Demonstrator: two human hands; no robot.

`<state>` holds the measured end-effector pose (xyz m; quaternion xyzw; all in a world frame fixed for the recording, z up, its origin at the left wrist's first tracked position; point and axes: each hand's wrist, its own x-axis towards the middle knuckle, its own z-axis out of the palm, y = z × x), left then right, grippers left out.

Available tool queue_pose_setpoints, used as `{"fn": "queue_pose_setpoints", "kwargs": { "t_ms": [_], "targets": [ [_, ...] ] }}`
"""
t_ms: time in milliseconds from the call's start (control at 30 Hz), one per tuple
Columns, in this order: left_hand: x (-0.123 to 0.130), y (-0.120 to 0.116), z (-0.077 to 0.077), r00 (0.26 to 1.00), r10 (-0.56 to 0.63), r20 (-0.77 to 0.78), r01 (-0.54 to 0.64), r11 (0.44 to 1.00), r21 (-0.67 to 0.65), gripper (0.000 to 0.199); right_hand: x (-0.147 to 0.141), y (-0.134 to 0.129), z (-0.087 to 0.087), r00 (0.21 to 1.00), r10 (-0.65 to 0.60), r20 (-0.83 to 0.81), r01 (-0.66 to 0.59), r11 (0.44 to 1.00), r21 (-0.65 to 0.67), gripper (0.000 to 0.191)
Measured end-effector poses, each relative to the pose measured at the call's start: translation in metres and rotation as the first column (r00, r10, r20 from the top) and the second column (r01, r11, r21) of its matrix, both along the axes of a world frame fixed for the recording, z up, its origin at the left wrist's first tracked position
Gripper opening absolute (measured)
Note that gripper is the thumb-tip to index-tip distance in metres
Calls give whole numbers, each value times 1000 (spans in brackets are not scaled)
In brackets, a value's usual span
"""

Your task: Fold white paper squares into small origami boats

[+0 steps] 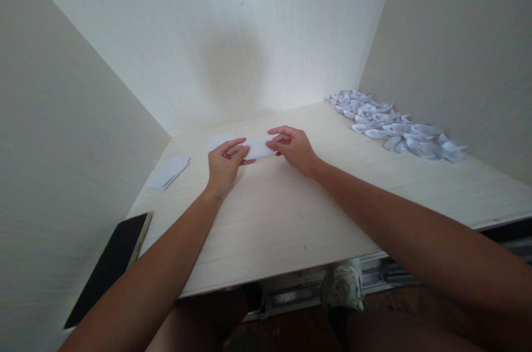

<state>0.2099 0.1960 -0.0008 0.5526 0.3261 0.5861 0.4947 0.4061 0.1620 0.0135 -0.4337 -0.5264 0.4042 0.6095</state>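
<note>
A small white paper piece [258, 148] is held between my two hands above the middle of the table. My left hand [228, 161] pinches its left end with thumb and fingers. At the right end, my right hand [291, 146] grips it between thumb and fingers. Just behind my left hand lies another white paper [220, 140] on the tabletop. A small stack of white papers [169, 173] rests farther left.
Many folded white paper pieces [399, 127] are heaped along the right wall. A dark phone [110, 266] lies at the left edge beside my left forearm. Panels enclose the table [282, 230] at the back and both sides.
</note>
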Motion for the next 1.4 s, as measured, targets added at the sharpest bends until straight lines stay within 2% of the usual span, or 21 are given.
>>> {"fn": "queue_pose_setpoints", "kwargs": {
  "t_ms": [433,700,1400],
  "targets": [
    [0,-1,5,1000,14,-13,-15,997,-76,50,0,3,-3,1000,-13,-23,12,1000,-28,27],
    [0,-3,5,1000,12,-28,-13,998,-55,48,2,1,-2,1000,18,-14,-19,1000,-24,23],
    [-1,-2,4,998,17,-58,-19,999,-29,48,4,6,-7,998,22,62,-23,1000,11,29]
  ]
}}
